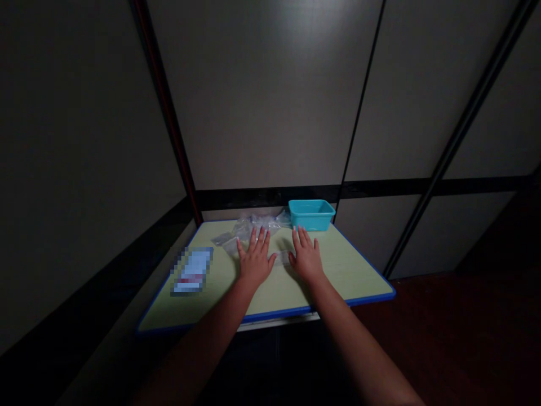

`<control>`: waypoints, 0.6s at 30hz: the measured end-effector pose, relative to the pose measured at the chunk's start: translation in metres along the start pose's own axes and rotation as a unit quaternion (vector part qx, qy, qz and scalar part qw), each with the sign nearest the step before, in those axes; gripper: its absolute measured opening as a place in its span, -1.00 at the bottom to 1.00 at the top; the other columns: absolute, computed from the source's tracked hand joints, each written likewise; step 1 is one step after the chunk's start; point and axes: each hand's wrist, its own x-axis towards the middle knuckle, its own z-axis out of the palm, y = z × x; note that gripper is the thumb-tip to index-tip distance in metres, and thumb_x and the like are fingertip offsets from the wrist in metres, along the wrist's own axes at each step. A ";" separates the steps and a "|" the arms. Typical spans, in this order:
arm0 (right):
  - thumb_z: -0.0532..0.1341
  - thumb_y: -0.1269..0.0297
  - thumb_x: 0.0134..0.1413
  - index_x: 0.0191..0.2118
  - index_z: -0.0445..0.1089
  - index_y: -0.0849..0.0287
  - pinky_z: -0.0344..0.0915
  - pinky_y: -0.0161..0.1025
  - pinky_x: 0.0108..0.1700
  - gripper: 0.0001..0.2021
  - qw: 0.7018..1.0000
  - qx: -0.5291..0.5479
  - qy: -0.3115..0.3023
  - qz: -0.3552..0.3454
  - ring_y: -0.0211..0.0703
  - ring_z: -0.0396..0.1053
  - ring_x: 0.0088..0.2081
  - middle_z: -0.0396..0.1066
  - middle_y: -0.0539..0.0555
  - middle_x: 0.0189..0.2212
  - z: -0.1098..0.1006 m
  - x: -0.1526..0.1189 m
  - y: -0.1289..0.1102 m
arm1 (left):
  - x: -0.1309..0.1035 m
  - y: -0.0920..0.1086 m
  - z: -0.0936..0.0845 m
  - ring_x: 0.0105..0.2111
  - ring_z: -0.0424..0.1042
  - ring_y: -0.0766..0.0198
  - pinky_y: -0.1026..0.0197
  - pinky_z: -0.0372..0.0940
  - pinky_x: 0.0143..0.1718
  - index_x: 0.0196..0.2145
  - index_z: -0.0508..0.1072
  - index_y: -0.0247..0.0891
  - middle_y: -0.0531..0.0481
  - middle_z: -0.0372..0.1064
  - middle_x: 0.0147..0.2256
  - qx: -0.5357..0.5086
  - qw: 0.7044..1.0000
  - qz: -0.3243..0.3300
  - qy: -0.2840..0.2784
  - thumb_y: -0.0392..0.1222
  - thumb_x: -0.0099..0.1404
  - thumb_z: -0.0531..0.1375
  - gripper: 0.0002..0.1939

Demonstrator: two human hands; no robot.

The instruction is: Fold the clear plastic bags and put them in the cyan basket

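Both hands reach out over a pale green table (338, 265), palms down. My left hand (256, 262) has its fingers spread and holds nothing. Just beyond its fingertips lie crumpled clear plastic bags (249, 223) in a loose heap. My right hand (307, 259) is likewise stretched out with fingers apart, below the turquoise plastic basket (311, 214). Between the two thumbs lies a small flat, clear piece (283, 258), which looks like a plastic bag; whether the thumbs touch it I cannot tell.
A blurred-out flat, bluish-white object (193, 273) lies at the table's left side. Blue edging (372, 297) runs round the table. Behind stands a grey panelled wall (270, 113) with dark strips. Dark reddish floor (443, 327) shows at the right.
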 end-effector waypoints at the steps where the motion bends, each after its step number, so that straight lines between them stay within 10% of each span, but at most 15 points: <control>1: -0.02 0.24 0.12 0.33 -0.29 0.22 -0.36 0.22 0.22 -0.31 1.000 -0.014 0.004 -0.008 -0.04 -0.45 0.32 -0.38 0.11 0.34 -0.001 0.000 0.000 | 0.000 0.000 -0.001 0.30 -0.33 0.01 -0.34 -0.46 0.17 0.30 -0.12 -0.21 -0.10 -0.27 0.31 0.000 1.000 0.004 -0.002 0.04 0.33 -0.04 -0.34; 18: -0.01 -0.03 0.12 0.33 -0.33 -0.03 -0.52 0.38 0.15 -0.28 0.993 -0.030 -0.110 -0.030 0.02 -0.58 0.31 -0.51 0.01 0.34 0.008 -0.006 0.001 | -0.003 -0.001 0.005 0.30 -0.34 0.07 -0.28 -0.49 0.19 0.29 -0.09 -0.21 -0.10 -0.35 0.31 0.003 1.000 0.021 -0.002 0.11 0.32 -0.05 -0.32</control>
